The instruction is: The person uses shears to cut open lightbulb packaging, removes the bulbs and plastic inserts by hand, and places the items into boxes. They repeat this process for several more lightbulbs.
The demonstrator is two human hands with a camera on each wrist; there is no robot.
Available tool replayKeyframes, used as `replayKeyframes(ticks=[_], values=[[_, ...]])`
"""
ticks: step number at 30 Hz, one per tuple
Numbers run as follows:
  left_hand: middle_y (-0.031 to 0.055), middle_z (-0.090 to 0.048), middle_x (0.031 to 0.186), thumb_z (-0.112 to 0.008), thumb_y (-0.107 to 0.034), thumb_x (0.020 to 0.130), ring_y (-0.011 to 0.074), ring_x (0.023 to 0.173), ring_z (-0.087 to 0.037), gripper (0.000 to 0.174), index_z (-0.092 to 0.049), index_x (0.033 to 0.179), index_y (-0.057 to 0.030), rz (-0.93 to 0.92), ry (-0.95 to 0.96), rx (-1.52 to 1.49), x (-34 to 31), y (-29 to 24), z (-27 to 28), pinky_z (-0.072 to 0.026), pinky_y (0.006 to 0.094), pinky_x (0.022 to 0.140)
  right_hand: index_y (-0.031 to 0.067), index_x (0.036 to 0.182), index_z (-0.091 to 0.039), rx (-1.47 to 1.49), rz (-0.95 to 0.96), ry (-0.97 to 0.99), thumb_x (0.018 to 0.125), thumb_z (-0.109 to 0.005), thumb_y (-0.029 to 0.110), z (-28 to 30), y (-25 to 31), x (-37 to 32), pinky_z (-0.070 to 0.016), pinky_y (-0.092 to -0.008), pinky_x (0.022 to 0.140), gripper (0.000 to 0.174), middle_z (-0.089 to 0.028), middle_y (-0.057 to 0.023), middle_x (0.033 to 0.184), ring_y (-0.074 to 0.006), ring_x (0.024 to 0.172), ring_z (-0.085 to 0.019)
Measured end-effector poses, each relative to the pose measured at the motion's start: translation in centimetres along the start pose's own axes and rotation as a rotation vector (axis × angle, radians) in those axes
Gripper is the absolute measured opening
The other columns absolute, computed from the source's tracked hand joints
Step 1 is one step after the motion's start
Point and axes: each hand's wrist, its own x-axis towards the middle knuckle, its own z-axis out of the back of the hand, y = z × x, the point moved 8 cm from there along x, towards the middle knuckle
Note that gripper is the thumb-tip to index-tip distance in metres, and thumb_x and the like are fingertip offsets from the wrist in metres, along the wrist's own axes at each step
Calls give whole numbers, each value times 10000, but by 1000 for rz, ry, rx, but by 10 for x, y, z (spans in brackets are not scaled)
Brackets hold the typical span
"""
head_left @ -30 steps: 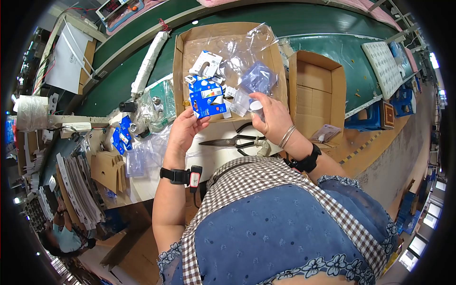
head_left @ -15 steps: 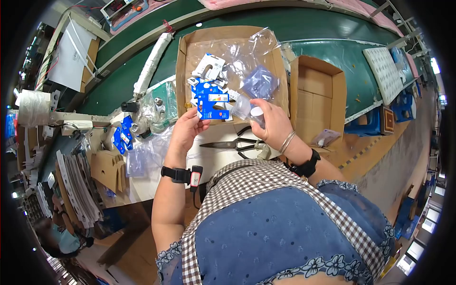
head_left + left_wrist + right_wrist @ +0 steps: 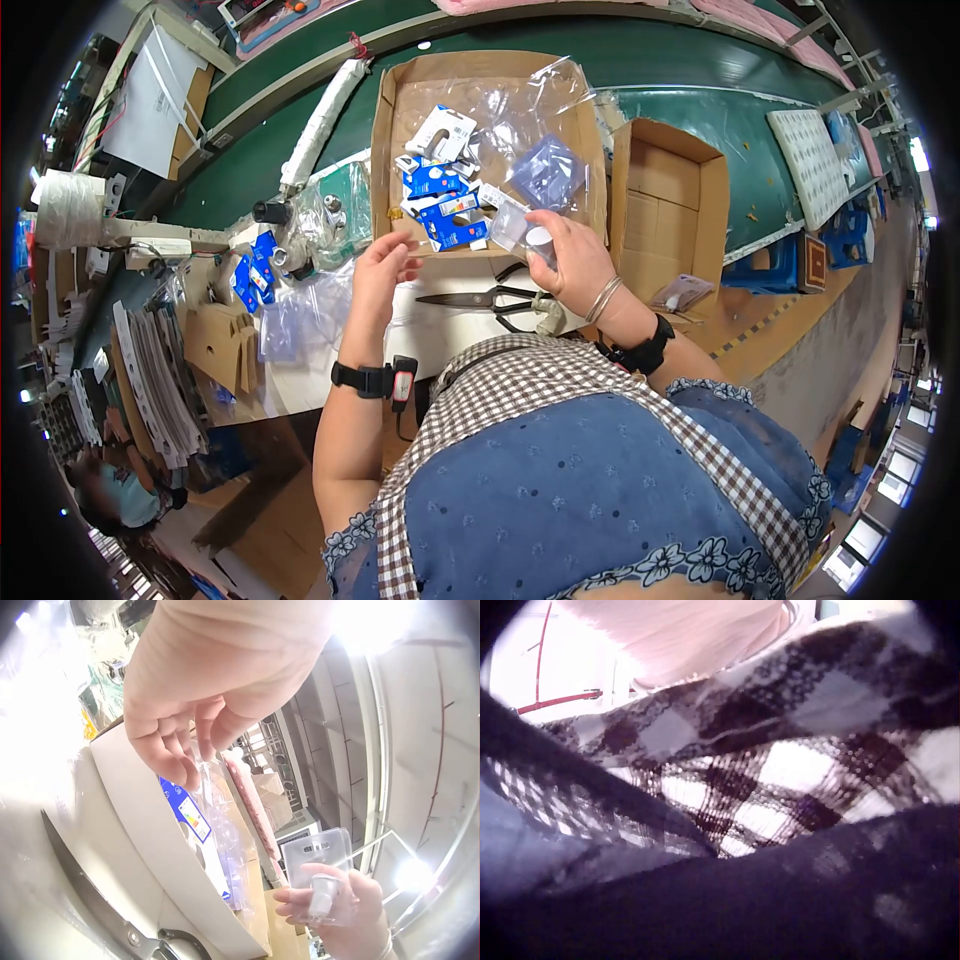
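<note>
My left hand [image 3: 383,278] is over the near edge of a shallow cardboard box [image 3: 384,120], fingers loosely bent with nothing between them. A printed blue card [image 3: 455,232] lies in that box just beyond its fingertips, among other blue and white cards. My right hand [image 3: 580,262] grips a clear plastic blister pack [image 3: 330,844] and a small white-capped item [image 3: 324,896] that overlaps it. In the left wrist view my left hand [image 3: 217,675] hangs close above the box wall. The right wrist view shows mostly checked apron cloth [image 3: 765,780].
Black-handled scissors [image 3: 470,299] lie on the white worktop below the box. A second cardboard box [image 3: 660,200] stands to the right, a small pack [image 3: 686,287] at its near end. Bagged parts [image 3: 325,225], blue cards [image 3: 255,270] and folded cardboard [image 3: 215,345] are at left.
My left hand has let go of the blue card, which now lies in the box, and has drawn back slightly left. The right hand keeps its hold, almost unmoved.
</note>
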Motion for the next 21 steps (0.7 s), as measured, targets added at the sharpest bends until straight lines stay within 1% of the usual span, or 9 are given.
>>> replayKeyframes(ticks=[1, 2, 4, 7, 8, 11, 14, 17, 21], values=[[119, -614, 1006, -505, -147, 884, 163, 758, -613, 295, -523, 1137, 2, 31, 68, -10, -9, 0, -8, -490, 245, 635, 45, 1099, -477, 14, 3, 7, 735, -540, 298, -1, 1, -1, -403, -412, 802, 449, -574, -177, 942, -330, 886, -539], [119, -614, 1006, -505, -147, 884, 163, 758, -613, 295, -523, 1137, 2, 33, 63, -11, -19, -4, -13, -490, 245, 635, 45, 1099, -477, 16, 6, 12, 735, -540, 298, -2, 1, -1, -403, -412, 802, 449, -574, -177, 942, -330, 886, -539], [101, -628, 963, -506, -215, 898, 155, 738, -619, 325, -521, 1146, -6, 209, 314, -31, -47, 0, -47, -492, 239, 647, 57, 1102, -480, -36, 58, 50, 721, -562, 299, -9, 7, -4, -399, -412, 791, 459, -568, -159, 937, -322, 879, -532], [116, -631, 957, -492, -262, 905, 157, 754, -624, 359, -513, 1161, -12, 223, 477, -47, -71, -5, -82, -491, 239, 664, 52, 1119, -471, -87, 107, 153, 688, -551, 279, -24, 14, -13, -390, -404, 834, 494, -556, -157, 1014, -331, 948, -519], [116, -631, 957, -492, -262, 905, 157, 754, -624, 359, -513, 1161, -12, 226, 474, -48, -74, -5, -87, -491, 239, 664, 52, 1119, -471, -83, 107, 157, 688, -551, 279, -28, 14, -16, -390, -404, 834, 494, -556, -157, 1014, -331, 948, -519], [117, -632, 957, -494, -200, 880, 173, 757, -621, 354, -498, 1166, 9, 281, 498, -139, -83, -3, -96, -491, 275, 700, 48, 1105, -481, -76, 239, 109, 683, -580, 275, -34, 23, -25, -387, -394, 781, 490, -553, -128, 937, -291, 871, -528], [115, -634, 945, -491, -165, 869, 166, 744, -616, 324, -510, 1145, 3, 324, 414, -105, -87, 7, -91, -486, 270, 684, 51, 1107, -481, -97, 208, 208, 684, -578, 278, -45, 20, -32, -388, -387, 764, 490, -542, -118, 892, -280, 842, -525], [115, -634, 933, -494, -143, 863, 159, 733, -611, 305, -516, 1133, -1, 260, 388, -71, -90, 9, -89, -480, 264, 669, 53, 1109, -480, -102, 210, 159, 690, -573, 275, -45, 21, -36, -388, -383, 750, 483, -529, -111, 866, -272, 822, -522], [116, -631, 927, -508, -134, 859, 156, 729, -608, 291, -522, 1119, -3, 270, 369, -95, -97, 9, -88, -476, 262, 664, 55, 1112, -476, -96, 203, 181, 701, -565, 279, -47, 24, -39, -390, -384, 752, 476, -526, -107, 870, -272, 826, -520]])
